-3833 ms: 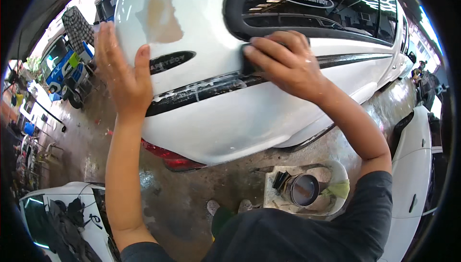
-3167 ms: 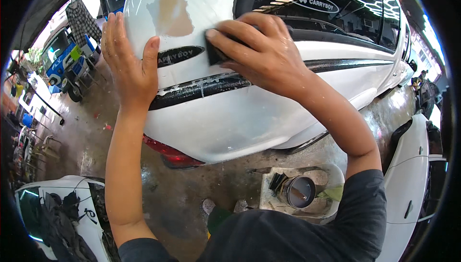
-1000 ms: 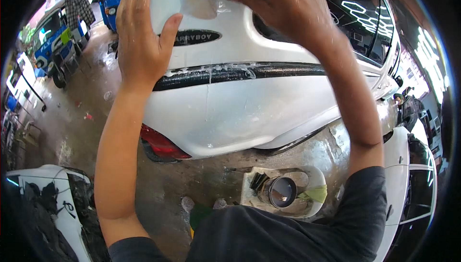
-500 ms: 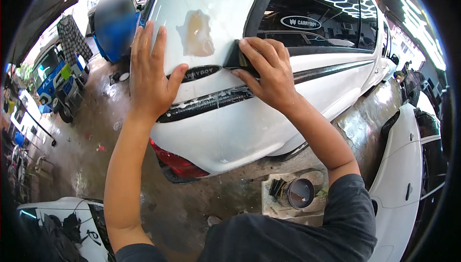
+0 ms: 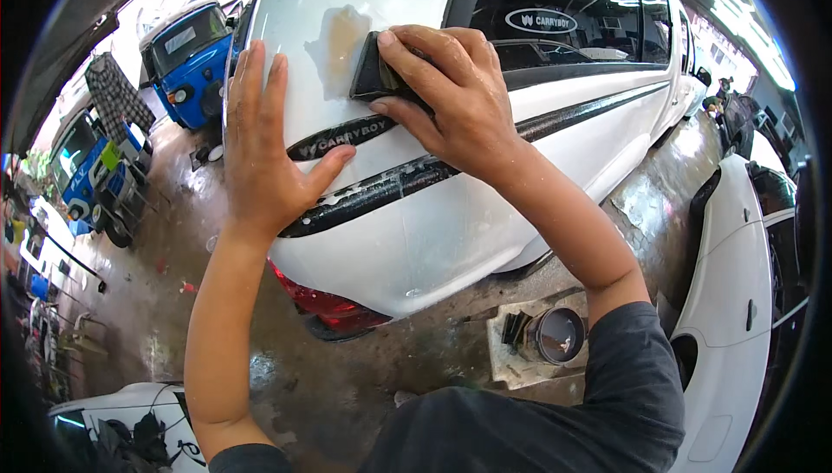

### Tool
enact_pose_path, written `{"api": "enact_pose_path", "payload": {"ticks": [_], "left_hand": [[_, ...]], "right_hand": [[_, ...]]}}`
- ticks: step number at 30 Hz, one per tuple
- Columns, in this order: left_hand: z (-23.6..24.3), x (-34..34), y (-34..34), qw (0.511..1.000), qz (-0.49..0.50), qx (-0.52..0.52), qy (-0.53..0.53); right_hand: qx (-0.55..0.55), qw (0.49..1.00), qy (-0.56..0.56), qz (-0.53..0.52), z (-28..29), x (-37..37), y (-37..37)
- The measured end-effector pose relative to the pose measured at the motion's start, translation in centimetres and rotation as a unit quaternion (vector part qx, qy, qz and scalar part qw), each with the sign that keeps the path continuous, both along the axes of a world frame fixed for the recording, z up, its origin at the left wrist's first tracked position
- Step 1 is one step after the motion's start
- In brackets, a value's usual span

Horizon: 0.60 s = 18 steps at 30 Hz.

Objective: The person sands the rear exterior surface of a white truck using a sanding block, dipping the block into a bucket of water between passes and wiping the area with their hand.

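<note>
Head view shows the right hand (image 5: 451, 96) closed over a dark sanding block (image 5: 374, 70), fingers curled across its top and thumb beneath, pressing it flat against the white panel of a white car (image 5: 451, 230). The block sits at the right edge of a dull tan patch (image 5: 334, 44) on the paint, just left of the dark rear window (image 5: 572, 13). The left hand (image 5: 264, 148) lies open and flat on the same panel, fingers spread upward, thumb touching a black oval badge (image 5: 342, 137); it holds nothing. Below both hands a black trim strip (image 5: 416, 180) crosses the body, flecked with white residue. Lower still, a red tail lamp (image 5: 325, 304) shows at the corner of the car. The concrete floor (image 5: 173, 300) beneath is wet. On it, near the person's right elbow, stands a round container (image 5: 559, 334) on a pale slab. A second white vehicle (image 5: 728, 300) stands to the right, and blue three-wheelers (image 5: 186, 57) are parked well apart at upper left.
</note>
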<state>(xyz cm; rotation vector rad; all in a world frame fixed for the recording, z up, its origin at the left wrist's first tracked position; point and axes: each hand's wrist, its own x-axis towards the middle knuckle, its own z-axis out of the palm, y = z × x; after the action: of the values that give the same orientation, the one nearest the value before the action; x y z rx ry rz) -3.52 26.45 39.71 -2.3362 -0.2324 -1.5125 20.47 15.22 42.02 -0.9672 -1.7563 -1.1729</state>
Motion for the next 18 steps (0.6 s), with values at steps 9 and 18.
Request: {"api": "enact_pose_path", "payload": {"ticks": [9, 18], "left_hand": [[0.1, 0.2, -0.3, 1.0, -0.005, 0.008, -0.011], [0.1, -0.3, -0.5, 1.0, -0.005, -0.003, -0.013]], "right_hand": [[-0.028, 0.999, -0.021, 0.001, 0.6, 1.8, -0.6], [-0.051, 0.997, -0.054, 0.008, -0.6, 4.2, -1.8]]}}
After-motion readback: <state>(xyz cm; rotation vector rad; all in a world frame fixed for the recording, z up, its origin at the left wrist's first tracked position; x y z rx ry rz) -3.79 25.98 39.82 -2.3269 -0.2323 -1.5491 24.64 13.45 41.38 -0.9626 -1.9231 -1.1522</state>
